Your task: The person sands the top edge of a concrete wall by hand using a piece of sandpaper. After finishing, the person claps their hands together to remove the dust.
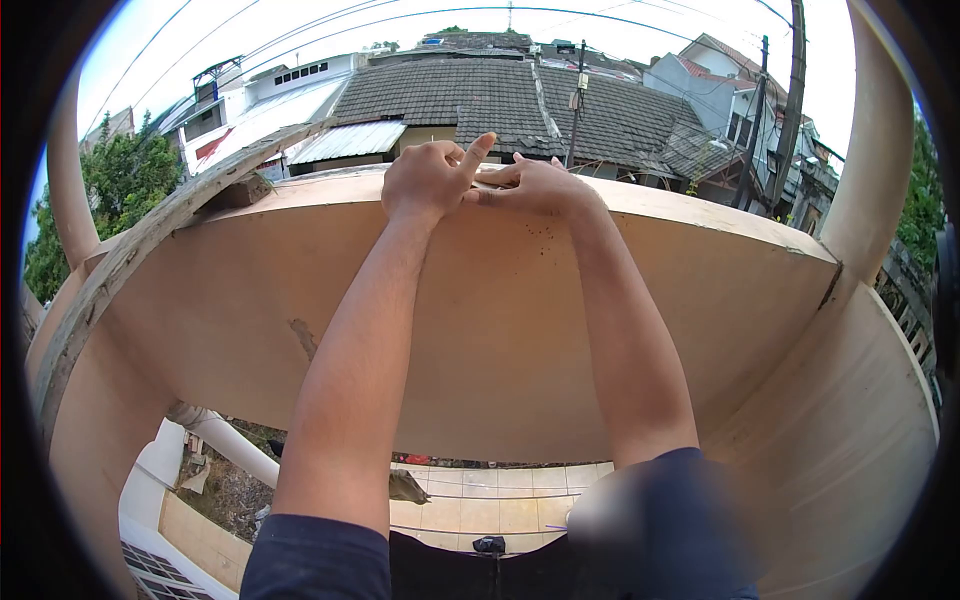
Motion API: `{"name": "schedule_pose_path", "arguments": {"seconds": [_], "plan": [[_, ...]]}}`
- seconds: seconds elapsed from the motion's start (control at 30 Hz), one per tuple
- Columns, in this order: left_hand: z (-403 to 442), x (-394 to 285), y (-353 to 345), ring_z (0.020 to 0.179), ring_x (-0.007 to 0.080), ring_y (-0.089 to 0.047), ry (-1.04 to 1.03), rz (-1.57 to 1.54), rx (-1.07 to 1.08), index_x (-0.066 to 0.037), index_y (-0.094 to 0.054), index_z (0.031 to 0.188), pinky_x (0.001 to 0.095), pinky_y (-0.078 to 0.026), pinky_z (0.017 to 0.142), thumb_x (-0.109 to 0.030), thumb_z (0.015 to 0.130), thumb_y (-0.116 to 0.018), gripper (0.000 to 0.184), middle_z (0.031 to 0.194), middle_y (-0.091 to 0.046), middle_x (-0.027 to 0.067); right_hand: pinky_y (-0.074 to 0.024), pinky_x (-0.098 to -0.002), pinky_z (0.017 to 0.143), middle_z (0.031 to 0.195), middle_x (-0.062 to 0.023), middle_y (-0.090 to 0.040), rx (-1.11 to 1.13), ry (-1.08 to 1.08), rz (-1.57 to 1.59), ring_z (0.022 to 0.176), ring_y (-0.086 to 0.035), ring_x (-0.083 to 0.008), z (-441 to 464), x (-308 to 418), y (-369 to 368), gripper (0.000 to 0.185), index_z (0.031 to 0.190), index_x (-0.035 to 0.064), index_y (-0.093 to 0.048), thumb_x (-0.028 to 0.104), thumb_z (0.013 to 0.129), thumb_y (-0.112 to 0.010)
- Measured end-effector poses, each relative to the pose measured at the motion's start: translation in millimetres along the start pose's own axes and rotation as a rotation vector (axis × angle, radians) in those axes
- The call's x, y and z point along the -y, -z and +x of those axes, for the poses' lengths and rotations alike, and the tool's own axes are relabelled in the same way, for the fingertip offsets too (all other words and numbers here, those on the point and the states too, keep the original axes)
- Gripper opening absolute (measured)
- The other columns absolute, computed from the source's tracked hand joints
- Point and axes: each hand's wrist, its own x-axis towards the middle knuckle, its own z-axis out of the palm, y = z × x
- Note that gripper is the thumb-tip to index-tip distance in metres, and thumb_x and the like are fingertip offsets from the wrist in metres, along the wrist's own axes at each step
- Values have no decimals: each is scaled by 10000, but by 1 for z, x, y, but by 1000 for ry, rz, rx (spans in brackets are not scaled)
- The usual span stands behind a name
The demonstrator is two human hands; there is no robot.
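Both my arms reach forward to the top of a peach-coloured wall (500, 330). My left hand (425, 180) is closed at the wall's top edge, with its thumb pointing up and to the right. Beside it, my right hand (545, 187) brings thumb and index finger together close to the left hand, while other fingertips stick up behind. Whatever lies between the fingers is too small or hidden to make out. Small dark specks (541, 236) mark the wall just below my right hand.
A weathered board (150, 220) slants along the left, near a brick-like block (238, 192) on the ledge. Round columns (875, 150) stand at both sides. Below are a tiled floor (460, 512) and a white pipe (235, 445). Beyond lie tiled roofs (430, 95) and utility poles (790, 110).
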Motion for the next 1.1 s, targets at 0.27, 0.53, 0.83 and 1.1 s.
{"name": "schedule_pose_path", "arguments": {"seconds": [0.27,0.53,0.83,1.1], "plan": [[0,2,2,943,285,-762,-24,-42,4,-127,-822,1028,465,-581,808,-971,890,-289,1007,866,-782,86,-520,-521,1025,1135,-146,-795,67,30,255,1237,-690,-304,4,-9,-1,858,1392,301,-728,902,789,-625],[-1,1,-3,844,279,-736,-35,-34,-40,-139,-811,985,470,-561,757,-965,900,-269,991,749,-716,63,-540,-448,980,1129,-121,-799,97,-83,266,1123,-729,-250,4,-2,9,672,1369,278,-746,750,894,-692],[-2,-1,2,990,183,-768,16,-5,-16,-200,-799,1174,420,-631,804,-1011,846,-281,1016,957,-796,3,-522,-449,1031,1204,-109,-790,116,57,306,1186,-714,-257,4,-10,9,616,1380,241,-737,668,937,-713],[1,1,-8,1031,190,-761,-44,-23,-107,-148,-646,1436,429,-634,873,-1002,848,-313,1089,1004,-796,15,-413,-477,1116,1376,-31,-702,66,-179,142,1286,-623,-250,18,-6,6,525,1419,292,-698,628,1053,-530]]}}
